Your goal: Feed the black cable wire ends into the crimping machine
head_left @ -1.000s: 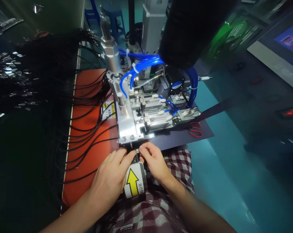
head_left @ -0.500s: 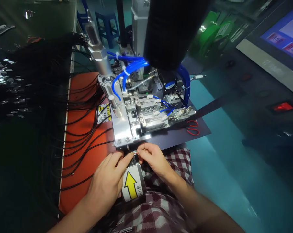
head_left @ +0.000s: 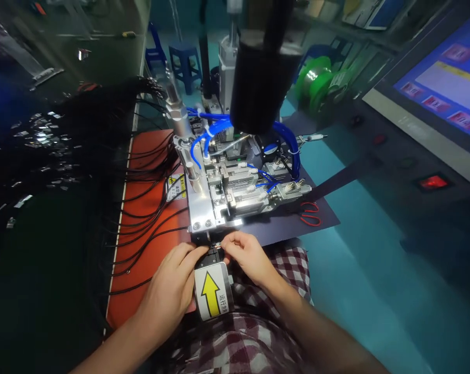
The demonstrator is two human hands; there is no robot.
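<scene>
Both our hands meet at the front edge of the metal fixture [head_left: 219, 197]: our left hand [head_left: 172, 291] and right hand [head_left: 248, 257] pinch a tiny connector piece [head_left: 217, 244] between their fingertips, too small for us to make out clearly. Just below it sits a label with a yellow arrow [head_left: 210, 291]. Black cables [head_left: 149, 218] fan across the orange mat [head_left: 141, 259] to our left; blue air hoses [head_left: 207, 132] loop over the fixture, and red-handled scissors [head_left: 310, 214] lie on the bench to the right.

Left hand [head_left: 171, 289], right hand [head_left: 247, 255] pinch small connector [head_left: 217, 244] at fixture [head_left: 219, 200] edge.
</scene>
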